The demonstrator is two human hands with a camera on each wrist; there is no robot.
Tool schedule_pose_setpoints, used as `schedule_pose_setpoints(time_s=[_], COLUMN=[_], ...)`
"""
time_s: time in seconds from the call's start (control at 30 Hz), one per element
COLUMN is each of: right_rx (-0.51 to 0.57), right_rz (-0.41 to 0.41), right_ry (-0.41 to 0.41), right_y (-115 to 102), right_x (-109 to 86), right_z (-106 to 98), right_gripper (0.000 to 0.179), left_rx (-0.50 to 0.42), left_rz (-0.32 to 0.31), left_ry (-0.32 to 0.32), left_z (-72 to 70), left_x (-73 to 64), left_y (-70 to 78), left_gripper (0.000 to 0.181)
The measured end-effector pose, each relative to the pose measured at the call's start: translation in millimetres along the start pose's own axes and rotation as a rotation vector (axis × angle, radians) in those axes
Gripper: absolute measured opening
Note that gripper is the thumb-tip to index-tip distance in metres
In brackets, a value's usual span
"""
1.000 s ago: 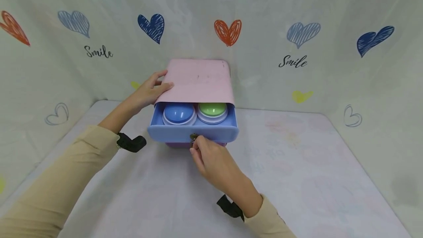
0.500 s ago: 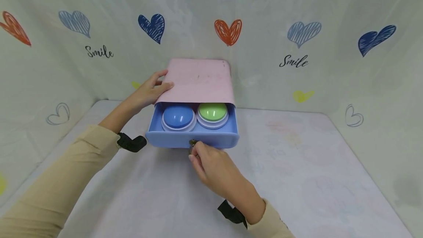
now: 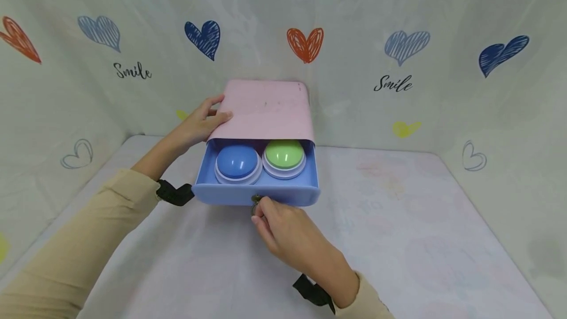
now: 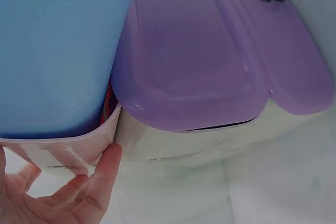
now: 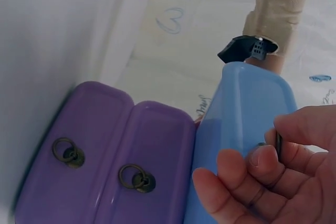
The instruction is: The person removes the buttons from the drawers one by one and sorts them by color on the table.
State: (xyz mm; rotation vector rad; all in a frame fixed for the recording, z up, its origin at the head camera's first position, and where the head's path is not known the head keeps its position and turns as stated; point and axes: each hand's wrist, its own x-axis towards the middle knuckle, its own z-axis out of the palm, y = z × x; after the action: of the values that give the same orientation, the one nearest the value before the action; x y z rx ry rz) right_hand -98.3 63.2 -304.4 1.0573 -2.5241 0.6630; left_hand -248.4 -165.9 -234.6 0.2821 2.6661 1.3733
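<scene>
Blue is covering the drawer point(image 3: 226, 195) just past the right fingers, and it is sticking well out of the pink case point(image 3: 266, 112). Thumb and finger of the right hand point(image 3: 288, 230) are pinching its little metal ring point(image 3: 254, 208). Beyond those fingers, a blue button point(image 3: 237, 161) and a green button point(image 3: 285, 154) are sitting in the drawer, with the blue one nearer the left fingers. The left hand point(image 3: 201, 122) is resting on the case's edge, thumb on top, its fingers spreading out without wrapping around it.

Opening the drawer is looking mostly done, because both buttons are showing. The back bit seems left, hiding under the pink top past the right fingers. Both buttons are lying inside, with no fingers touching them.

Lower down than the pinching fingers, a purple drawer point(image 5: 157, 145) and a second purple drawer point(image 5: 94, 119) are looking closed. Under both hands, a white surface point(image 3: 398, 235) is spreading out. Behind the left fingers, a cloth wall point(image 3: 354, 4) is showing hearts.
</scene>
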Motion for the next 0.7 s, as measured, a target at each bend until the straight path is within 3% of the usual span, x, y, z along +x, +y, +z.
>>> schedule_pose_setpoints(time_s=[0.37, 0.7], right_rx=[0.015, 0.046], right_rz=[-0.024, 0.007], right_ry=[-0.065, -0.178], right_y=[-3.2, -7.1], right_x=[-3.2, -6.6], right_z=[-6.1, -14.2], right_gripper=[0.008, 0.008], left_rx=[-0.004, -0.01], left_rz=[0.015, 0.012], left_ry=[0.0, -0.004], left_z=[0.6, 0.8], left_x=[-1.1, -2.5], left_y=[0.8, 0.9], left_gripper=[0.071, 0.072])
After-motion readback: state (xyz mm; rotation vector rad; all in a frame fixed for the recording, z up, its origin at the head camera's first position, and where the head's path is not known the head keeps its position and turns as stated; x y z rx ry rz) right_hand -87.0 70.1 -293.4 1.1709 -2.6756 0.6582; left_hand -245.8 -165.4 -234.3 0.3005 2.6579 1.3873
